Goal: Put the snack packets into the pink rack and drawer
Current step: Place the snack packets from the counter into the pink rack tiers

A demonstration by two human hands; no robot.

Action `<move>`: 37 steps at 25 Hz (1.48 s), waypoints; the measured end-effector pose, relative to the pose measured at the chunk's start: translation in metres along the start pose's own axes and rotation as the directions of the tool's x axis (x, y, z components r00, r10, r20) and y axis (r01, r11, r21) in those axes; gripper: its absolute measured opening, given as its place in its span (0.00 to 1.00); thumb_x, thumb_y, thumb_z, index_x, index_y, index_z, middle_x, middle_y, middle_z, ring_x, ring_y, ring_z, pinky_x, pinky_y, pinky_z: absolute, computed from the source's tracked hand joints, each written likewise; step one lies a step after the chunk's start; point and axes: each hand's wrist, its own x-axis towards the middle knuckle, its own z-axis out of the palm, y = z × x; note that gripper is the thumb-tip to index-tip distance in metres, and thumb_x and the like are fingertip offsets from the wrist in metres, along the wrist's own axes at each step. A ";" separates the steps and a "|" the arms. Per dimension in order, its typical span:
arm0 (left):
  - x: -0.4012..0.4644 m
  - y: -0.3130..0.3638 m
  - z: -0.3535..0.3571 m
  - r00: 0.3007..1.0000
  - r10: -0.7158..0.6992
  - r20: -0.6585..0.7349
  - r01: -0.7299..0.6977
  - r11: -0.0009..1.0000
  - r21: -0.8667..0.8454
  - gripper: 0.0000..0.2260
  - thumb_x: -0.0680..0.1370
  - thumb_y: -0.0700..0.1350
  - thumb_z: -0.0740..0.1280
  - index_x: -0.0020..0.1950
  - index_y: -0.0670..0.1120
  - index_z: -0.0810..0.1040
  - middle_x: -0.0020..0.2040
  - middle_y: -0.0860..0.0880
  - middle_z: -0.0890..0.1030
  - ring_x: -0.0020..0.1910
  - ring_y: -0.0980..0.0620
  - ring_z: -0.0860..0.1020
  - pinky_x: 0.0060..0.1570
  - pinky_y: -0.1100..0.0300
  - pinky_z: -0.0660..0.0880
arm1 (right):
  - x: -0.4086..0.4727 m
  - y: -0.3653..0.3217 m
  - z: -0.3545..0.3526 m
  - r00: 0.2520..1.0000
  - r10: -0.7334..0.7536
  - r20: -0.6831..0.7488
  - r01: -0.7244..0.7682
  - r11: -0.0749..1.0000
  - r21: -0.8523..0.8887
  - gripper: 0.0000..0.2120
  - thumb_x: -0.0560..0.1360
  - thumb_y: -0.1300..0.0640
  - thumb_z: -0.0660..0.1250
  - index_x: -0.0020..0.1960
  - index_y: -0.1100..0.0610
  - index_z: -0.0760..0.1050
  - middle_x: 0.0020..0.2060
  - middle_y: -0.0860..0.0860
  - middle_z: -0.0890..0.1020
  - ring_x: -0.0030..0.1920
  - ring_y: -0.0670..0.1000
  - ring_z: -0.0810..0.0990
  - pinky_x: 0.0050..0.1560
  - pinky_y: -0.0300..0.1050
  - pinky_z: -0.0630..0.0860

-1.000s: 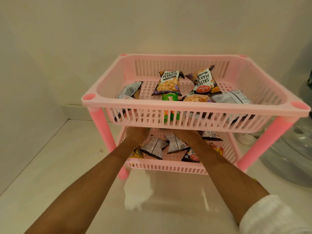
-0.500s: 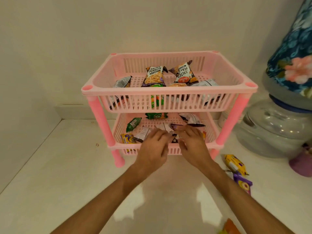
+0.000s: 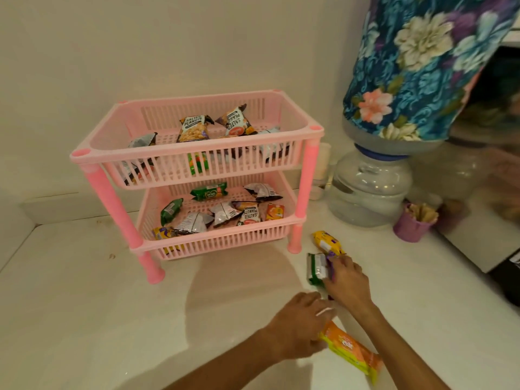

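The pink rack stands on the white counter, with several snack packets in its top and bottom baskets. To its right, my right hand grips a green packet, with a bit of purple wrapper showing at my fingers. A yellow packet lies just beyond it. My left hand is lower down, its fingers curled over the near end of an orange-and-yellow packet lying on the counter. No drawer is in view.
A clear water jar under a blue floral cover stands right of the rack. A purple cup with sticks sits beside it. Walls close in behind and at left; the counter drops off at far right.
Both hands have pulled out of the rack's bottom basket and moved down and right to the loose packets on the counter. The view has swung right and back.
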 end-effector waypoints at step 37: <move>-0.112 -0.101 -0.267 0.597 -0.128 -0.792 0.440 0.878 0.190 0.21 0.71 0.44 0.68 0.63 0.41 0.75 0.57 0.40 0.81 0.54 0.40 0.78 0.52 0.47 0.76 | 0.011 -0.117 -0.291 0.723 -0.664 0.192 0.422 0.644 0.638 0.16 0.69 0.66 0.72 0.52 0.53 0.76 0.51 0.49 0.82 0.42 0.49 0.82 0.41 0.46 0.78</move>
